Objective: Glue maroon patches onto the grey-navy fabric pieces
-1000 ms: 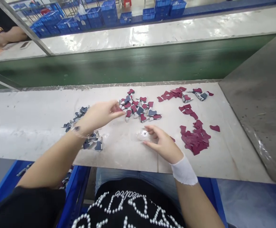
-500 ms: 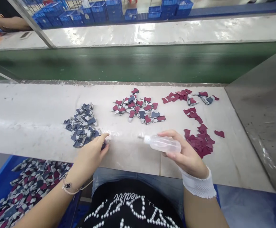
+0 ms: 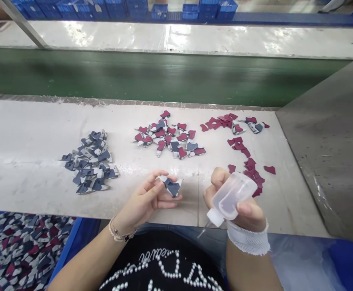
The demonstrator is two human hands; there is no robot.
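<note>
My left hand (image 3: pixel 144 200) pinches a small blue-grey and white shoe-upper piece (image 3: pixel 172 186) between its fingertips, just above the white table (image 3: pixel 24 129). My right hand (image 3: pixel 235 204) grips a transparent plastic squeeze bottle (image 3: pixel 232 198), its thin nozzle pointing down and towards me. A pile of blue-grey pieces (image 3: pixel 89 163) lies left of my left hand. Above my hands is a heap of maroon and white pieces (image 3: pixel 167 137). Loose maroon cut pieces (image 3: pixel 250 171) lie beside and beyond the bottle, partly hidden by my right hand.
A blue bin (image 3: pixel 21 250) full of mixed maroon, blue and white pieces stands below the table's near edge at left. A green conveyor belt (image 3: pixel 164 76) runs behind the table. A grey metal panel (image 3: pixel 324 141) borders the right side, and stacked blue crates (image 3: pixel 134 10) stand far back.
My left hand has moved right from the blue-grey pile and now holds a piece. My right hand has tilted the bottle nozzle-down and drawn it nearer me. The view has shifted slightly.
</note>
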